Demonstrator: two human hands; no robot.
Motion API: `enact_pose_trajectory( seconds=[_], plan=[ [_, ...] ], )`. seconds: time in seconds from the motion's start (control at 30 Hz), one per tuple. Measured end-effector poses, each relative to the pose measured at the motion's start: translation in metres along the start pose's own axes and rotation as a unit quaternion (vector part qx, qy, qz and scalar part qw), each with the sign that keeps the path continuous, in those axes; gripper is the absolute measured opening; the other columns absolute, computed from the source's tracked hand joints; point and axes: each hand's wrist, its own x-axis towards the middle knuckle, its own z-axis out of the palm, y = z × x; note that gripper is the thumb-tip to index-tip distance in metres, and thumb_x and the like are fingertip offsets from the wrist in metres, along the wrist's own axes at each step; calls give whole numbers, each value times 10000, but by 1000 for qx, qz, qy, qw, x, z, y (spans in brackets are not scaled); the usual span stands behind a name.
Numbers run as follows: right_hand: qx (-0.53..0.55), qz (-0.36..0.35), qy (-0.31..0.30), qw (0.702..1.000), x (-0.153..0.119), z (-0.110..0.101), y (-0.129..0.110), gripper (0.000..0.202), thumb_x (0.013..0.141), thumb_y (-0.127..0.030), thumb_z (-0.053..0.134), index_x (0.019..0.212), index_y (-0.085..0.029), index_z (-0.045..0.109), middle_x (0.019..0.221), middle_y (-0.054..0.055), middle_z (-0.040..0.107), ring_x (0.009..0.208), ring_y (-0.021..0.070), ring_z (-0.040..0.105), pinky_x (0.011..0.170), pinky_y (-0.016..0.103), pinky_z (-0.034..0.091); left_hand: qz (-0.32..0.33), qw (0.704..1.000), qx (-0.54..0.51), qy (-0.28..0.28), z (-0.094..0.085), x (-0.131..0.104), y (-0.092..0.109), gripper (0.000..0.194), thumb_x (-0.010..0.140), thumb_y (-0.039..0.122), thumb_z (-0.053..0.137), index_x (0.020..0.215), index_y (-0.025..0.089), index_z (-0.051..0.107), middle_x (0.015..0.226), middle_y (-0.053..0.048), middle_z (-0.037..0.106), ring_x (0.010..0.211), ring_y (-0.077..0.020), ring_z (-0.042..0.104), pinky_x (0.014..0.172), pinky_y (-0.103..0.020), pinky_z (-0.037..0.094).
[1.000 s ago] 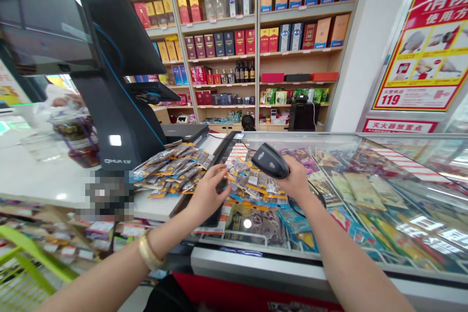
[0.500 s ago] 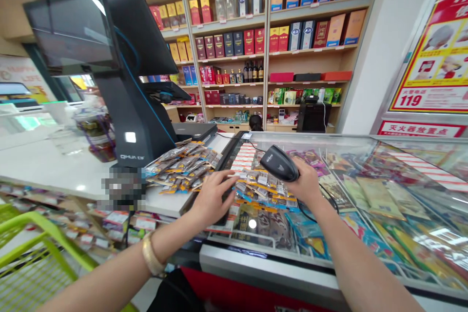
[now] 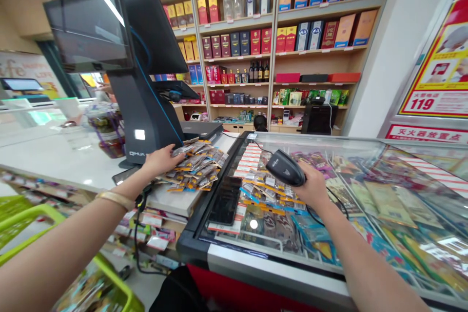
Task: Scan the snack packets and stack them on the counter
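Observation:
My right hand is wrapped round a black handheld barcode scanner, held above the glass-topped display case. Under the scanner, a heap of small snack packets with orange and blue edges lies on the glass. My left hand, with a gold bangle on its wrist, reaches to the left edge of a second heap of the same snack packets on the white counter. Its fingers are stretched out against the packets. A dark phone lies on the glass between the two heaps.
The black checkout terminal stands behind my left hand, beside jars on the counter. A green shopping basket is at lower left. The scanner's cable loops near my right wrist. Shelves of boxed bottles line the back wall.
My left hand has moved left from the heap on the glass to the heap on the counter, uncovering the phone. My right hand still holds the scanner over the glass. The view has shifted slightly.

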Motion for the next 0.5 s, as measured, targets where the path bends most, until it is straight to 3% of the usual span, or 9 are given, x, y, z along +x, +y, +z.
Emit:
enact_pose_trajectory(
  seconds=[0.13, 0.23, 0.37, 0.5],
  plan=[
    [-6, -2, 4, 1000, -2, 2, 2, 233, 686, -228, 564, 904, -208, 642, 803, 63, 689, 725, 225, 645, 645, 307, 482, 3, 1000, -18, -8, 1, 2, 6, 682, 800, 551, 483, 1358, 161, 514, 1229, -157, 648, 1121, -366, 601, 885, -421, 470],
    [-6, -4, 4, 1000, -2, 2, 1, 222, 689, -226, 566, 898, -205, 638, 802, 64, 687, 732, 225, 646, 649, 307, 484, 30, 998, -32, 49, 4, -3, 7, 666, 770, 496, 538, 1339, 151, 523, 1253, -160, 628, 1121, -355, 597, 912, -426, 459],
    [3, -7, -5, 1000, 0, 0, -2, 174, 704, -236, 571, 869, -214, 623, 781, 59, 678, 735, 220, 639, 661, 303, 480, 155, 970, -84, 166, 8, -17, 10, 650, 740, 416, 590, 1330, 157, 503, 1291, -140, 597, 1159, -295, 571, 989, -387, 423],
    [11, -23, -14, 1000, 3, -2, -6, 167, 711, -254, 591, 867, -203, 625, 757, 53, 659, 701, 211, 620, 642, 295, 457, 295, 929, -108, 197, 8, -37, 26, 622, 751, 429, 612, 1315, 188, 505, 1275, -128, 607, 1168, -292, 565, 1011, -415, 411]
  ],
)
